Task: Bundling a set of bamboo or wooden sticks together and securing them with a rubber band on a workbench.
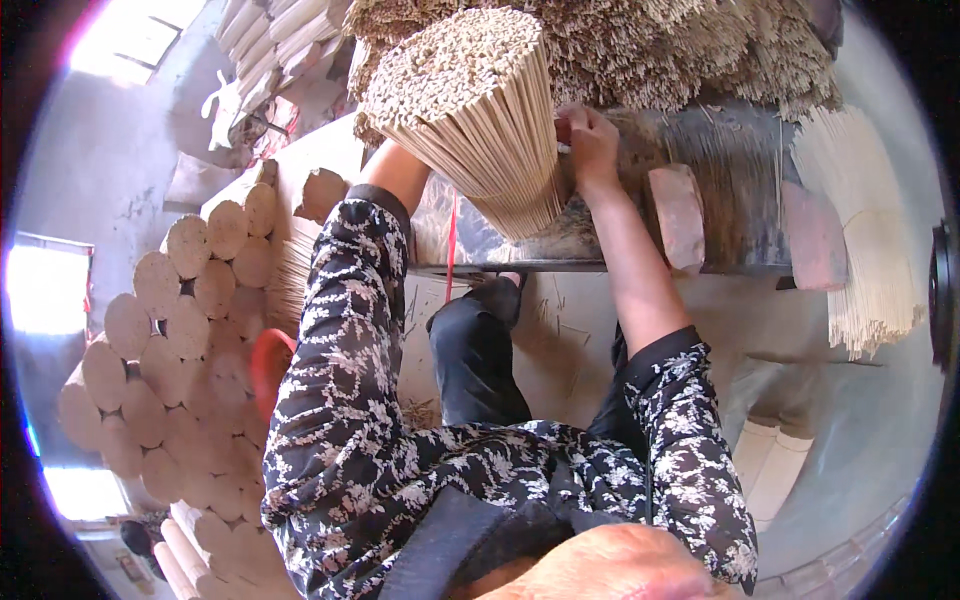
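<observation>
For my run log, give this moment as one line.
right hand: gripping stick bundle | left hand: hidden behind bundle | bundle: on bench | rolled bundles: stacked left

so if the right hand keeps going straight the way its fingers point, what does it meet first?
Probably the big stick bundle: the right hand points up and left, fingertips already at the bundle's side. Beyond it lies the heap of loose sticks; depth is unclear.

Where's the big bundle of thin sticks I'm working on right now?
In the head view, the bundle of sticks stands top centre on the workbench, with the right hand against its right side and loose stick piles behind it.
</observation>
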